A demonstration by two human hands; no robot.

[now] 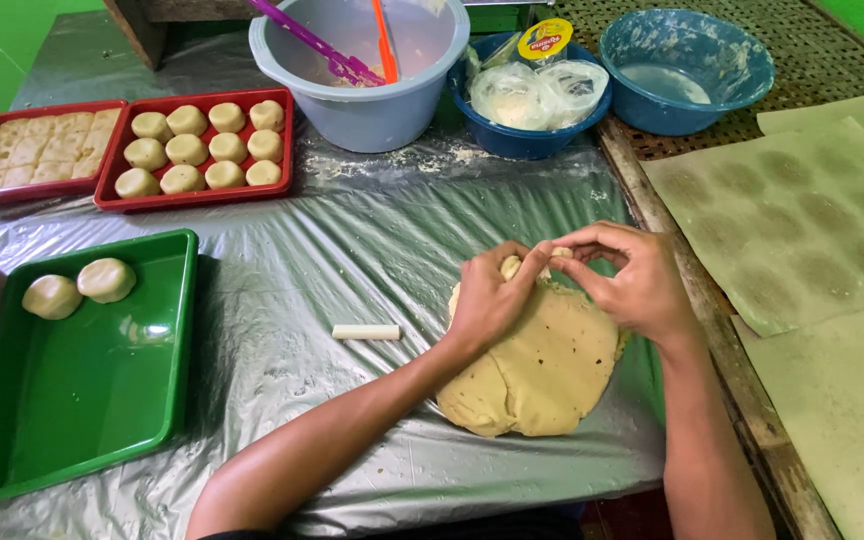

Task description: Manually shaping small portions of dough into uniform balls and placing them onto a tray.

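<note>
Pale dough slab (542, 365) lies at lower centre, its long axis running toward my hands at its upper edge. My left hand (487, 300) and right hand (632, 280) meet there, fingertips pinching one small dough piece (510, 266). Twelve balls fill the red tray (192, 195), two the green tray (82, 400); one white stick (366, 331) lies left on the tabletop (352, 250).

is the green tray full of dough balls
No, the green tray holds only two dough balls in its far corner, with the remainder of its floor bare.

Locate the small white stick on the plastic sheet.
In the head view, the white stick lies between the green tray and the dough slab, just left of the left hand.
</note>
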